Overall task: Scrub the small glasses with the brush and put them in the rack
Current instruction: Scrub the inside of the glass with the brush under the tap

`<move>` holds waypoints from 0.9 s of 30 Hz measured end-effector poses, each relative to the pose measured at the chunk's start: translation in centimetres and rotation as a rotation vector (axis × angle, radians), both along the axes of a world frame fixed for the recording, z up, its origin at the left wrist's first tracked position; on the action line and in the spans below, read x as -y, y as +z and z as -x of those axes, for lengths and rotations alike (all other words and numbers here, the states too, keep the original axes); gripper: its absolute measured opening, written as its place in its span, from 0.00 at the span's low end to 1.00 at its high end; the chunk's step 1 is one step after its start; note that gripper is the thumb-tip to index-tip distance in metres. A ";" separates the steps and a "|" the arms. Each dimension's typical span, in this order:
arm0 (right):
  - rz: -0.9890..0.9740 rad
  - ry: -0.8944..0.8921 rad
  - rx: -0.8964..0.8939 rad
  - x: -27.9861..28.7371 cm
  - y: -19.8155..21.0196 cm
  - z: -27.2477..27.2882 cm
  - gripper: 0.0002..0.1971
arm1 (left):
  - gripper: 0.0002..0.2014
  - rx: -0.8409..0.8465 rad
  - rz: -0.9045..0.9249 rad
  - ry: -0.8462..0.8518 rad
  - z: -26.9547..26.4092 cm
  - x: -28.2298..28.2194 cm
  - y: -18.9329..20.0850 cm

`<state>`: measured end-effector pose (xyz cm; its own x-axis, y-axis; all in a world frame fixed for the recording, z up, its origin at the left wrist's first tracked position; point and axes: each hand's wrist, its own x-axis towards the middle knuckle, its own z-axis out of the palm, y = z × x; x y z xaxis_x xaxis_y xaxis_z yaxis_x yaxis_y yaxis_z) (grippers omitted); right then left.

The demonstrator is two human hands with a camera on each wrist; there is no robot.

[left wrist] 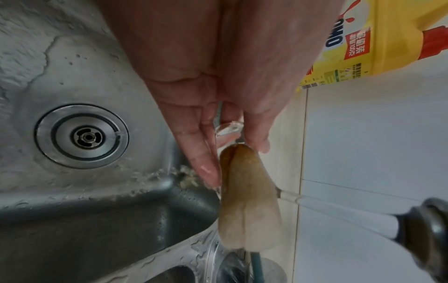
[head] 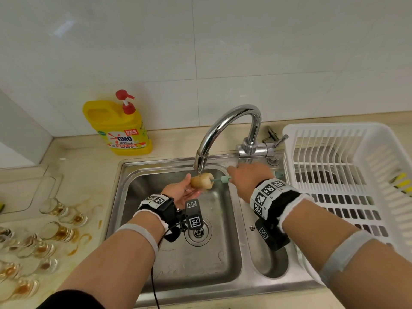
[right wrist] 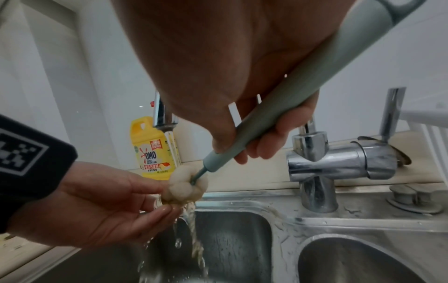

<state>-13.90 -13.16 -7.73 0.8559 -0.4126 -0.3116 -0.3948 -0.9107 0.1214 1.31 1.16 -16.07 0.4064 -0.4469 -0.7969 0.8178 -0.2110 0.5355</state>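
Observation:
My right hand (head: 231, 173) grips the grey-green handle (right wrist: 278, 114) of the brush over the sink. Its stained sponge head (head: 201, 180) sits under water running from the tap (head: 234, 121). My left hand (head: 189, 186) is palm up below it, and its thumb and fingers pinch the tip of the sponge head (right wrist: 188, 186). Brownish water runs off into the basin. Several dirty small glasses (head: 55, 233) lie and stand on the stained counter at the left. The white rack (head: 330, 127) stands right of the sink. Neither hand holds a glass.
A yellow detergent bottle (head: 120, 128) with a red pump stands behind the sink's left corner. The steel sink (head: 178, 264) has a small second basin (head: 267, 259) beside the rack. Something yellow and green (head: 401, 181) lies inside the rack at the right.

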 end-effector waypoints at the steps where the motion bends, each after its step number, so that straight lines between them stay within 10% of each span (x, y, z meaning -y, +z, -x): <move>1: -0.023 -0.009 0.006 0.0 -0.2 0.1 0.13 | 0.17 0.015 0.010 -0.003 -0.2 -0.1 0.0; 12: -0.178 -0.238 0.102 1.0 1.1 2.6 0.20 | 0.18 0.138 0.016 0.083 -0.9 0.6 1.2; 27: -0.214 -0.381 0.090 1.1 0.8 6.0 0.13 | 0.12 0.625 0.023 -0.260 1.1 1.5 1.0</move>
